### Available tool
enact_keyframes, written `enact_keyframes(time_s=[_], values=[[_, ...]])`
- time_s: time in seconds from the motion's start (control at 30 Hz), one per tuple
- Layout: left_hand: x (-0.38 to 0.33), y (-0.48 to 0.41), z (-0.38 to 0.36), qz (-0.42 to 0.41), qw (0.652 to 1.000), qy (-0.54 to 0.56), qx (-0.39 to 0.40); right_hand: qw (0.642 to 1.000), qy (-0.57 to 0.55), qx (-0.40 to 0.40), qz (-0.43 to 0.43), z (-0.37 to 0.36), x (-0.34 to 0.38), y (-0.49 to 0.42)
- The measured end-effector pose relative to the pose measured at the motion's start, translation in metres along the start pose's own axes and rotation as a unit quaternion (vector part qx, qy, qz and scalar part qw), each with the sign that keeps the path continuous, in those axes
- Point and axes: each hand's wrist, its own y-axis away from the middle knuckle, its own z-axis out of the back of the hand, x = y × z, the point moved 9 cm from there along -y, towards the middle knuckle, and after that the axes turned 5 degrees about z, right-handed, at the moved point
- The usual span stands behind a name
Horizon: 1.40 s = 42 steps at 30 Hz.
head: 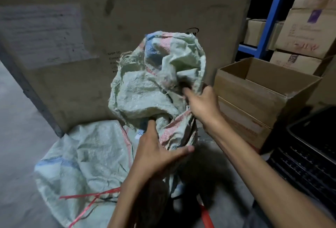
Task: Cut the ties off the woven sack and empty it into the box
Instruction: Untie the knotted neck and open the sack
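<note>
A pale green woven sack [145, 89] with red and blue stripes is bunched up and held off the floor at the centre. My left hand [156, 153] clutches its lower folds from below. My right hand [201, 102] grips its right side, fingers buried in the fabric. An open cardboard box [254, 89] stands just right of the sack, its inside mostly hidden. A second woven sack [83, 162] lies on the floor at lower left, with red plastic ties [87, 200] across it.
A large worn cardboard panel [127, 13] stands behind the sacks. Stacked cartons [305, 33] fill a blue shelf frame [272, 14] at the right. A black crate [309, 155] sits at the right edge. A red object [207, 216] lies on the grey floor near my feet.
</note>
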Motion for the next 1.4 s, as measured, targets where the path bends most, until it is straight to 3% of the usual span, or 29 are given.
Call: enact_keyframes(time_s=[0.07,0.13,0.2,0.23,0.33,0.43,0.5,0.53,0.63,0.7,0.73,0.77,0.83,0.87,0.9,0.97,1.0,1.07,1.1,1.13,1.17,1.23,1.27,1.33,1.4], values=[[0.014,-0.003,0.013,0.066,0.981,0.180,-0.021,0.988,-0.037,-0.134,-0.063,0.036,-0.023,-0.016],[0.052,-0.012,0.050,0.143,0.927,0.331,-0.099,0.950,-0.181,-0.213,-0.136,0.069,-0.054,-0.034],[0.087,-0.019,0.076,0.197,0.865,0.442,-0.130,0.920,-0.271,-0.205,-0.197,0.082,-0.085,-0.046],[0.101,-0.019,0.084,0.217,0.849,0.460,-0.142,0.924,-0.270,-0.175,-0.208,0.081,-0.095,-0.049],[0.107,-0.019,0.093,0.204,0.851,0.462,-0.143,0.942,-0.241,-0.087,-0.214,0.053,-0.084,-0.039],[0.075,-0.019,0.074,0.182,0.832,0.523,-0.041,0.950,-0.262,0.002,-0.171,0.021,-0.041,-0.024],[0.060,-0.021,0.063,0.154,0.841,0.519,-0.001,0.948,-0.282,0.082,-0.123,0.001,-0.009,-0.009],[0.053,-0.021,0.056,0.143,0.861,0.488,0.021,0.942,-0.291,0.120,-0.112,-0.009,-0.001,-0.002],[0.040,-0.016,0.023,0.099,0.922,0.367,0.074,0.876,-0.385,0.273,-0.102,-0.043,0.019,0.022],[0.048,-0.020,0.016,0.116,0.935,0.334,0.033,0.816,-0.458,0.332,-0.114,-0.055,0.031,0.038],[0.054,-0.023,0.015,0.135,0.934,0.330,0.010,0.812,-0.473,0.322,-0.114,-0.056,0.033,0.039],[0.061,-0.024,0.015,0.163,0.929,0.332,-0.007,0.839,-0.460,0.274,-0.102,-0.053,0.028,0.033],[0.075,-0.028,0.013,0.210,0.905,0.371,-0.013,0.948,-0.291,0.116,-0.052,-0.035,0.012,0.020],[0.079,-0.029,0.011,0.221,0.889,0.400,-0.004,0.983,-0.177,0.043,-0.022,-0.024,0.007,0.019],[0.082,-0.029,0.007,0.226,0.874,0.429,0.011,0.996,-0.087,-0.006,-0.005,-0.017,0.002,0.019],[0.085,-0.030,0.004,0.217,0.858,0.466,0.011,0.999,0.018,-0.017,-0.034,-0.019,-0.018,0.019],[0.086,-0.030,0.003,0.214,0.852,0.479,0.008,0.996,0.029,0.018,-0.083,-0.025,-0.028,0.021],[0.078,-0.028,-0.001,0.216,0.827,0.518,0.027,0.966,-0.067,0.122,-0.216,-0.047,-0.048,0.030],[0.075,-0.028,-0.003,0.226,0.815,0.532,0.038,0.933,-0.152,0.180,-0.272,-0.063,-0.054,0.036],[0.072,-0.026,-0.002,0.239,0.823,0.514,0.032,0.907,-0.223,0.204,-0.293,-0.071,-0.053,0.039],[0.067,-0.025,0.005,0.238,0.858,0.454,0.009,0.904,-0.240,0.197,-0.293,-0.073,-0.052,0.040],[0.050,-0.019,0.028,0.214,0.958,0.186,-0.041,0.941,-0.188,0.136,-0.247,-0.063,-0.061,0.030],[0.040,-0.015,0.046,0.184,0.977,0.034,-0.102,0.962,-0.147,0.098,-0.206,-0.053,-0.057,0.025],[0.020,-0.005,0.076,0.121,0.967,-0.046,-0.218,0.982,-0.103,0.071,-0.142,-0.044,-0.039,0.021],[0.002,-0.002,0.084,0.068,0.966,-0.040,-0.247,0.989,-0.082,0.074,-0.098,-0.041,-0.027,0.021]])
